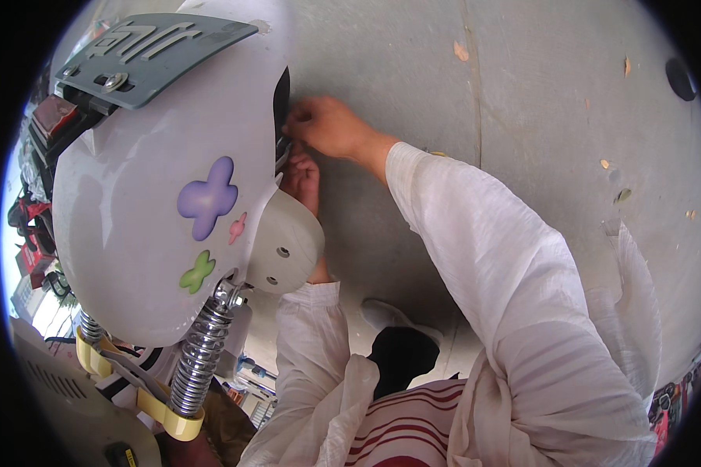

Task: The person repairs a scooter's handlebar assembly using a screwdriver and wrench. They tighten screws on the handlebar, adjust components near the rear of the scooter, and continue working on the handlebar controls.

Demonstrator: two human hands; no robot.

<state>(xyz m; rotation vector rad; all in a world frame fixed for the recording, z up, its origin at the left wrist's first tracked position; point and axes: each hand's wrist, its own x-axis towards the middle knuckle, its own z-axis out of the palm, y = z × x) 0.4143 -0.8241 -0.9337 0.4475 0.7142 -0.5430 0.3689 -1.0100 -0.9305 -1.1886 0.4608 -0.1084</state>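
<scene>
Nearest the camera, white loose sleeves (514,280) come up from the lower edge over a red-and-white striped garment (401,436). Just left of them stands a chrome coil spring (201,354) with a yellow mount at its foot, part of a scooter's rear.

Above the spring swells the white rear fender (132,218) of the scooter, with purple, pink and green clover-shaped stickers on its side and a rounded white flap (288,241) with two small holes hanging at its right edge.

The left hand (302,179) sits just behind that flap, tucked against the fender's right edge; its fingers are curled toward the fender, but whether they grip anything cannot be told, since the flap hides them. Directly above it, the right hand (327,126) reaches to the same edge, its fingers (294,124) pinched close together on a dark strip (281,105) that runs along the fender's rim. The two hands are almost touching.

Above and left of the fingers, a grey-green plate (152,50) is bolted to the fender's top.

Beyond the hands lies a grey concrete floor (537,93) scattered with a few dry leaves.
</scene>
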